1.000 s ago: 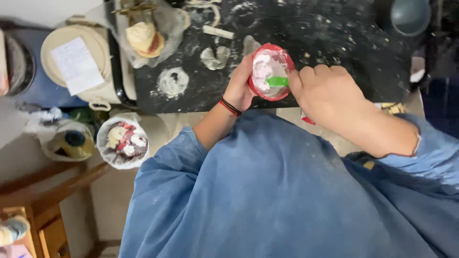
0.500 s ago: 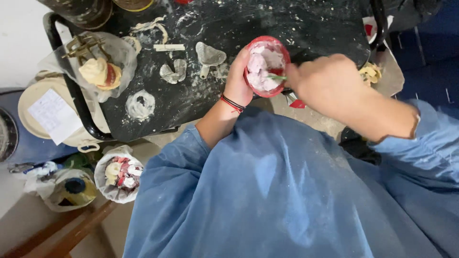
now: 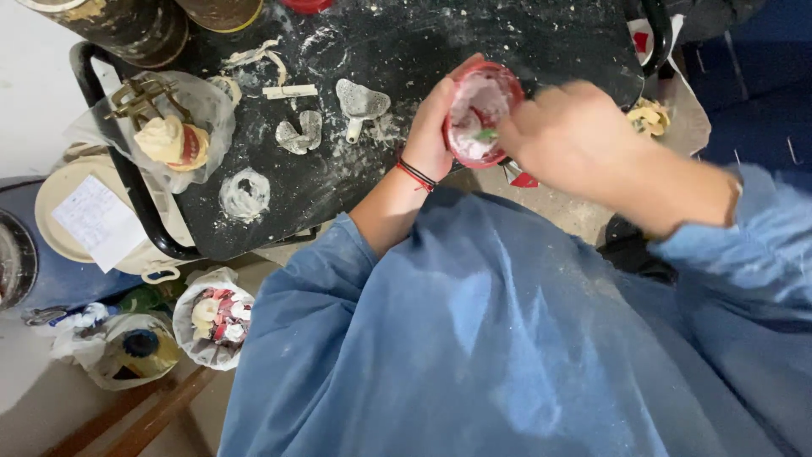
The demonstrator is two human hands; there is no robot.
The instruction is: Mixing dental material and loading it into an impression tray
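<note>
Left hand (image 3: 433, 127) cupping a red rubber mixing bowl of white paste (image 3: 480, 114) at upper centre, blurred right hand (image 3: 562, 135) gripping a green-tipped tool (image 3: 485, 134) inside it, above the dusty black surface (image 3: 355, 195)

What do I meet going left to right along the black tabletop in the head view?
Clear bag holding a cream dental cast → white plaster ring → grey metal impression tray → left hand → red rubber mixing bowl → right hand.
</note>
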